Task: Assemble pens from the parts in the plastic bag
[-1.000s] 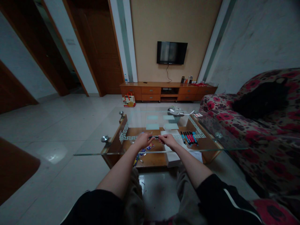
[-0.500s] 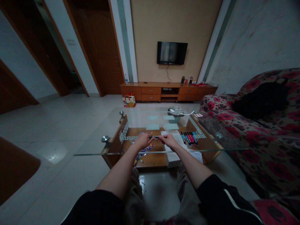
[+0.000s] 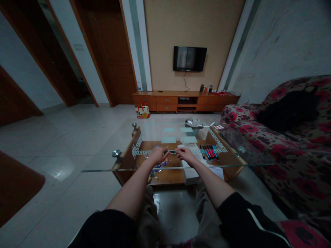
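Over the glass tabletop, a slim dark pen [image 3: 170, 152] lies level between my two hands. My left hand [image 3: 156, 155] is closed on its left end, thumb and fingers pinching it. At the other end, my right hand [image 3: 186, 155] pinches the tip with thumb and fingertips. Fingers cover both ends, so whether a cap is on cannot be seen. To the right of my right hand, several markers [image 3: 209, 152] in blue, black and red lie side by side in a row.
The glass coffee table [image 3: 103, 165] has a lower wooden shelf with a white box [image 3: 190, 175] and small colourful packets [image 3: 157, 168]. A basket [image 3: 194, 130] stands toward the far side. A floral sofa [image 3: 258, 144] flanks the right; a TV cabinet [image 3: 167, 100] stands beyond.
The fingers of my right hand have shifted slightly at the pen's right end. My left hand and the row of markers stay where they were.
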{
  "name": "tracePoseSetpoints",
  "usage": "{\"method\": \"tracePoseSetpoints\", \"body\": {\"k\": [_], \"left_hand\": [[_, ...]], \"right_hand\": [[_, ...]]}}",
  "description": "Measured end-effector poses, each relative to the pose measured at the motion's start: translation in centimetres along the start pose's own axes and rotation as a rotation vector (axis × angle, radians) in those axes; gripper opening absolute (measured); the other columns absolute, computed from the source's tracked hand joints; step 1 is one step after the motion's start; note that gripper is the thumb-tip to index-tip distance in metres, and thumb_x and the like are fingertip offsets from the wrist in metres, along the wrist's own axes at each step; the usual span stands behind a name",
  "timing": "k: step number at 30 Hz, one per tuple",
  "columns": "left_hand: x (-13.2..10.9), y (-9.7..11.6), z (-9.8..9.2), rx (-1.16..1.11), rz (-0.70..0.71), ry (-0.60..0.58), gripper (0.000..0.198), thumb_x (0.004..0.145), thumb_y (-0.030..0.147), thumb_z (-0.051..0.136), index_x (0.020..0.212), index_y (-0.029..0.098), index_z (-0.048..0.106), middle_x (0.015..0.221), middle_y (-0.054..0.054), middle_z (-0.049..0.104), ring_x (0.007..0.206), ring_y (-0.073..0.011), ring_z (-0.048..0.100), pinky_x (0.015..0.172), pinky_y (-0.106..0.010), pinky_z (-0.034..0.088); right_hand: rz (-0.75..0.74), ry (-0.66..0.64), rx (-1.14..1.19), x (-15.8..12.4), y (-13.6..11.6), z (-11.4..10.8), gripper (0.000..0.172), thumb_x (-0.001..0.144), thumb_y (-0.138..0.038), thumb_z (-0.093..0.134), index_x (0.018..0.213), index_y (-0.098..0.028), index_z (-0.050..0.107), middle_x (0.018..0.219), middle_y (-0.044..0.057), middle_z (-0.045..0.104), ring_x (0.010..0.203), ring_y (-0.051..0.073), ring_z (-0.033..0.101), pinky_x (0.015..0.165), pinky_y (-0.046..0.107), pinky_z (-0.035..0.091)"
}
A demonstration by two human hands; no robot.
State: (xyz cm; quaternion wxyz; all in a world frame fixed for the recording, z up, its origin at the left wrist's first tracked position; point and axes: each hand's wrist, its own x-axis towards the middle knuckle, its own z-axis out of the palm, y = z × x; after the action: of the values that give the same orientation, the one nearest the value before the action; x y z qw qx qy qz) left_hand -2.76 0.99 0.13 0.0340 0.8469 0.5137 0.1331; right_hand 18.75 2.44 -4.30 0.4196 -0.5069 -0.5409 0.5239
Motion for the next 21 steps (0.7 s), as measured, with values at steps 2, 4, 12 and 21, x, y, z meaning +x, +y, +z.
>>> {"method": "tracePoseSetpoints", "body": {"k": [2,4,12,21], "left_hand": [[-0.06,0.04,-0.08,-0.001,-0.001,0.002,0.041,0.096,0.053,0.04,0.094,0.022,0.067,0.093,-0.009,0.07,0.085,-0.0218,0.064,0.074,-0.028,0.042],[-0.11,0.07,-0.14,-0.003,-0.004,0.005,0.042,0.096,0.053,0.04,0.094,0.022,0.067,0.094,-0.009,0.069,0.085,-0.0219,0.063,0.074,-0.028,0.042],[-0.08,0.12,-0.16,-0.01,-0.006,0.017,0.041,0.096,0.053,0.04,0.096,0.022,0.066,0.096,-0.009,0.069,0.087,-0.0225,0.063,0.076,-0.029,0.042],[-0.07,0.07,-0.17,-0.006,-0.028,0.012,0.041,0.096,0.053,0.042,0.096,0.021,0.067,0.095,-0.01,0.069,0.087,-0.0223,0.063,0.077,-0.029,0.043]], "right_hand": [[0.014,-0.005,0.009,0.19,0.15,-0.2,0.035,0.084,-0.05,0.062,0.078,-0.015,0.063,0.068,0.003,0.064,0.052,0.009,0.055,0.043,0.018,0.041],[0.031,-0.022,0.016,0.32,0.26,-0.36,0.042,0.088,-0.053,0.056,0.069,-0.015,0.058,0.059,0.002,0.06,0.048,0.009,0.053,0.041,0.018,0.039],[0.063,-0.05,0.024,0.12,0.07,-0.08,0.042,0.086,-0.051,0.06,0.066,-0.015,0.059,0.056,0.002,0.059,0.046,0.009,0.051,0.042,0.018,0.038],[0.043,-0.007,-0.024,-0.35,-0.41,-0.2,0.033,0.079,-0.046,0.067,0.073,-0.014,0.066,0.069,0.004,0.066,0.052,0.009,0.054,0.043,0.018,0.035]]}}
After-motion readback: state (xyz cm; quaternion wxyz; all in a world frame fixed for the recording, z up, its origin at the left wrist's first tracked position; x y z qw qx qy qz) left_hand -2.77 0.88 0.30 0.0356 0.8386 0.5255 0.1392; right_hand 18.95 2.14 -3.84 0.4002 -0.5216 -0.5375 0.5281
